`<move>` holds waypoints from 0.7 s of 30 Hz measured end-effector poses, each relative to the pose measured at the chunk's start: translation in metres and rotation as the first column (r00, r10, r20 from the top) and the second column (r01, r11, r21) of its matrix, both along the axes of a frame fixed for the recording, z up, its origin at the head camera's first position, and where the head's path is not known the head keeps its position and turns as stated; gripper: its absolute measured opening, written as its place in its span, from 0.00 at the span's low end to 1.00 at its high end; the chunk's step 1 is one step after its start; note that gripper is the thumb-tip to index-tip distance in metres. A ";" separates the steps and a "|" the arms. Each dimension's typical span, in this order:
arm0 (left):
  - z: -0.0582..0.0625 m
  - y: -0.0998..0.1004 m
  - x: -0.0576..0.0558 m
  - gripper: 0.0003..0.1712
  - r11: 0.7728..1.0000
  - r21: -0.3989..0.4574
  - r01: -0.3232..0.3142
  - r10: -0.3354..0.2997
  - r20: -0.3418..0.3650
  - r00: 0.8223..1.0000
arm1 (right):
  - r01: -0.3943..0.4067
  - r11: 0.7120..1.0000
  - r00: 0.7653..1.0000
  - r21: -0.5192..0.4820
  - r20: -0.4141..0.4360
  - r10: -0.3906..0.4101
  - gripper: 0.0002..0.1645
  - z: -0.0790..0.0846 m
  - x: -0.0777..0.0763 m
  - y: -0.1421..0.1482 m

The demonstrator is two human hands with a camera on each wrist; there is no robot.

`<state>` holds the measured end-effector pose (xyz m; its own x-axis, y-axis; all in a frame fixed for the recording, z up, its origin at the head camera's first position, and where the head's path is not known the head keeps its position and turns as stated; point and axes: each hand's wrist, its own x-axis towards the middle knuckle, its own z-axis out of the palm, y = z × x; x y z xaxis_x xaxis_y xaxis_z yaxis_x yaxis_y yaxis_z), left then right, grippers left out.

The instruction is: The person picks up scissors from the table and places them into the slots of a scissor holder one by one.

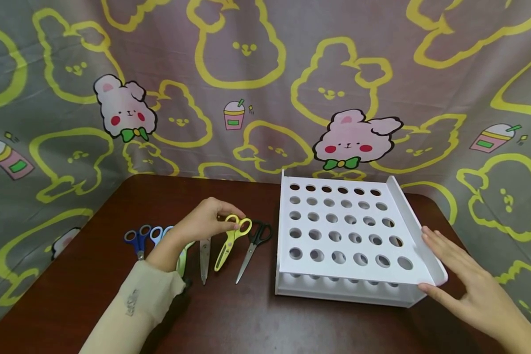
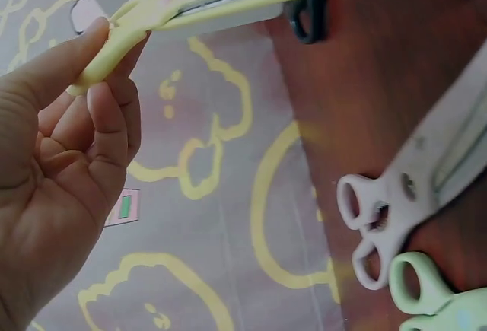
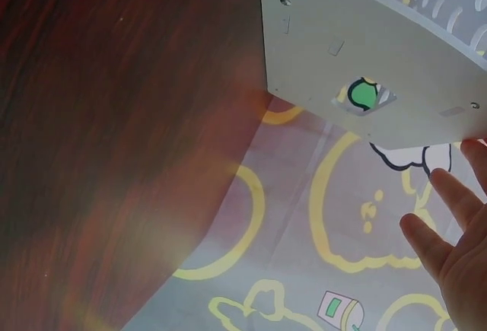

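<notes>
My left hand (image 1: 203, 222) pinches one handle of yellow scissors (image 1: 230, 242) between thumb and fingers. In the left wrist view the yellow scissors (image 2: 156, 13) are held by that handle, with their blades pointing away from the palm. Black scissors (image 1: 246, 260) lie just to their right, and pale pink scissors (image 2: 403, 186) to their left. With its fingers spread, my right hand (image 1: 473, 282) touches the right side panel of a white rack (image 1: 323, 226), which has rows of round holes on top. In the right wrist view, the fingertips are at the edge of the panel (image 3: 319, 57).
Left of the pink pair lie green scissors (image 1: 183, 260), light blue scissors (image 1: 158, 241) and dark blue scissors (image 1: 136, 244), partly behind my left arm. All are on a dark brown table (image 1: 248, 319). A patterned curtain (image 1: 265, 103) hangs close behind the table and along its sides.
</notes>
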<state>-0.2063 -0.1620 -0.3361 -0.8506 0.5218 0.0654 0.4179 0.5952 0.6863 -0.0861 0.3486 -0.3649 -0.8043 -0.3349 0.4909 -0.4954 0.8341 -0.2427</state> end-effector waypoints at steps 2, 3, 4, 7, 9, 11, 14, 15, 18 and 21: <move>0.005 0.000 0.003 0.12 1.000 0.014 -0.011 0.011 -0.012 1.000 | 0.002 1.000 1.000 -0.001 0.001 -0.002 0.65 0.000 0.000 0.000; 0.007 0.000 0.004 0.12 1.000 0.020 -0.020 0.020 -0.020 1.000 | 0.003 1.000 1.000 -0.003 0.002 -0.003 0.65 0.000 0.000 0.000; 0.009 0.000 0.006 0.12 0.999 0.029 -0.028 0.029 -0.027 0.999 | 0.003 1.000 1.000 -0.003 0.003 -0.003 0.65 0.000 0.000 0.000; 0.015 0.002 0.010 0.13 0.998 0.057 -0.041 0.044 -0.044 0.998 | 0.000 1.000 1.000 -0.011 0.010 0.000 0.65 0.000 0.000 0.001; 0.018 0.004 0.012 0.13 0.996 0.076 -0.044 0.048 -0.057 0.997 | 0.001 1.000 1.000 -0.018 0.019 -0.001 0.65 0.001 0.001 0.002; 0.022 0.007 0.014 0.13 0.995 0.085 -0.048 0.054 -0.070 0.996 | 0.005 1.000 1.000 -0.019 0.028 -0.005 0.65 0.002 0.002 0.003; 0.030 0.010 0.020 0.13 0.994 0.082 -0.067 0.075 -0.104 0.992 | 0.009 1.000 0.999 -0.019 0.043 -0.008 0.66 0.005 0.002 0.003; 0.032 0.011 0.022 0.13 0.994 0.081 -0.076 0.085 -0.116 0.990 | 0.007 1.000 0.999 -0.018 0.048 -0.006 0.67 0.005 0.001 0.002; 0.040 0.014 0.029 0.13 0.993 0.082 -0.088 0.100 -0.157 0.983 | 0.001 1.000 0.998 -0.023 0.066 0.000 0.68 0.006 -0.001 0.000; 0.045 0.017 0.034 0.13 0.992 0.102 -0.079 0.097 -0.196 0.976 | -0.007 0.999 0.997 -0.034 0.071 0.009 0.69 0.007 -0.004 -0.002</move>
<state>-0.1725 -0.1454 -0.2907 -0.8575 0.4292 0.2836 0.5013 0.5735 0.6479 -0.0897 0.3463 -0.3583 -0.8346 -0.3260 0.4439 -0.4829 0.8209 -0.3050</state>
